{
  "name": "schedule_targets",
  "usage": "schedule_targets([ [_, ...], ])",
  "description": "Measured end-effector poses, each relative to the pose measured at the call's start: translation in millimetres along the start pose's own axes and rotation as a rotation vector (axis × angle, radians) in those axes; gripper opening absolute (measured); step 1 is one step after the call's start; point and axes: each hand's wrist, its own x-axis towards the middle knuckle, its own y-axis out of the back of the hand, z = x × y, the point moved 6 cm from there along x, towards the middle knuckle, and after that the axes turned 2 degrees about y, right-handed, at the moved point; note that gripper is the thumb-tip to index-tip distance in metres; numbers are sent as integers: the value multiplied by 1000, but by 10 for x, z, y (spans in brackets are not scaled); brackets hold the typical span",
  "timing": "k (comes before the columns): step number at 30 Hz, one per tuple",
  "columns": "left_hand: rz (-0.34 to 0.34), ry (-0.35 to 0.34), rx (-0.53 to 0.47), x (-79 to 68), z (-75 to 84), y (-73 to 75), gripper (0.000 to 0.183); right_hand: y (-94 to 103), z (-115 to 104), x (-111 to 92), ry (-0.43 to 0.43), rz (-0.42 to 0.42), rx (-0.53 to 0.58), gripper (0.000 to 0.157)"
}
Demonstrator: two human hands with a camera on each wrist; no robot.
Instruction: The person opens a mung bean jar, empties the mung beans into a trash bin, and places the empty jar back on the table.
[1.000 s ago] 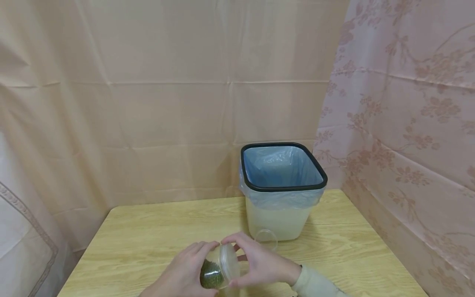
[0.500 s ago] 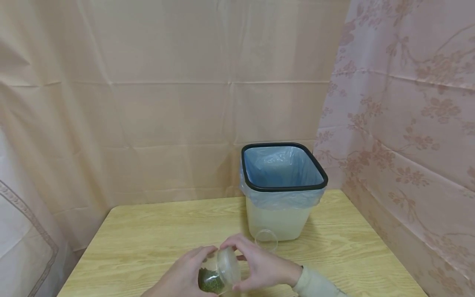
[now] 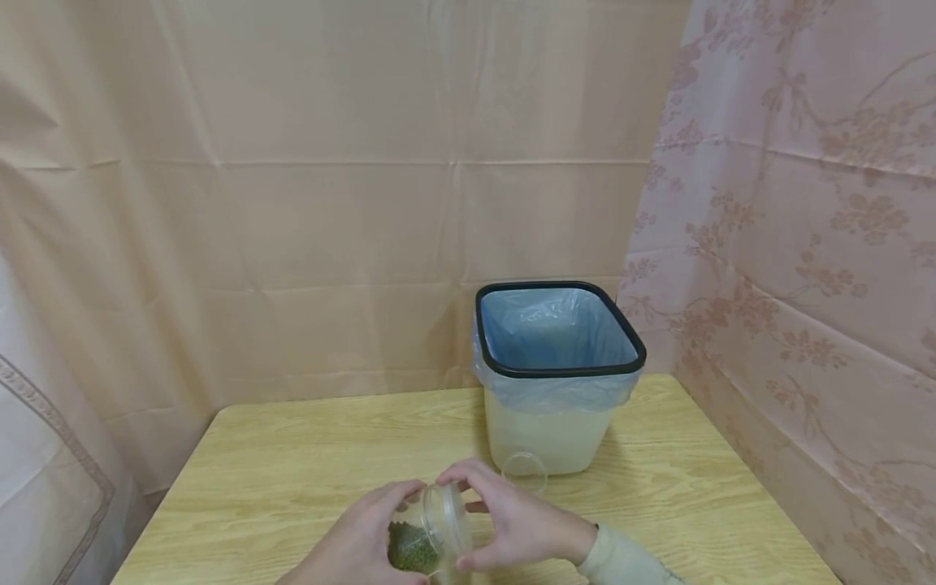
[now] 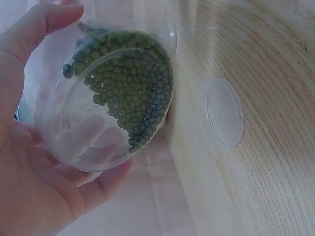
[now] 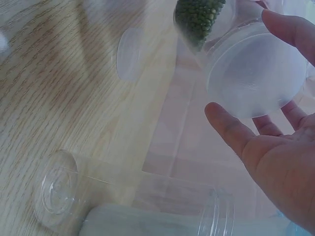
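In the head view my left hand (image 3: 366, 532) grips a clear plastic jar (image 4: 74, 123) partly filled with green beans (image 4: 130, 81), which look like mung beans. The jar is tipped on its side, its mouth facing right. My right hand (image 3: 515, 520) holds the translucent lid (image 5: 258, 71) at that mouth, thumb on one side and fingers on the other. Whether the lid is fully seated or loose, I cannot tell. An upright clear jar (image 5: 138, 182) with nothing visible inside stands near my right hand. A clear round lid (image 4: 225, 113) lies on the table.
At the back right of the wood-grain table (image 3: 314, 455) stands a pale bin (image 3: 544, 435) with a black rim and a blue bag lining. A beige curtain (image 3: 329, 203) hangs behind, and a pink floral one (image 3: 804, 268) runs along the right.
The bean jar and its lid have turned slightly and shifted a little to the left. Both hands keep their hold; the bin has not moved.
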Motion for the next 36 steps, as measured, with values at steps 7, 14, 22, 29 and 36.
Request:
schedule_targets([
  [7,17,25,-14,-10,9,14,97,-6,23,-4,-24,17,10,77],
  [14,38,28,-10,-11,2,48,94,0,21,-2,-25,48,15,76],
  [22,34,30,12,-8,-16,65,96,-8,38,0,-37,55,10,77],
  [29,42,25,1,-8,-35,65,95,-12,54,-4,-62,54,32,77],
  [36,51,20,-6,-4,-9,98,94,-9,62,-9,-77,58,41,78],
])
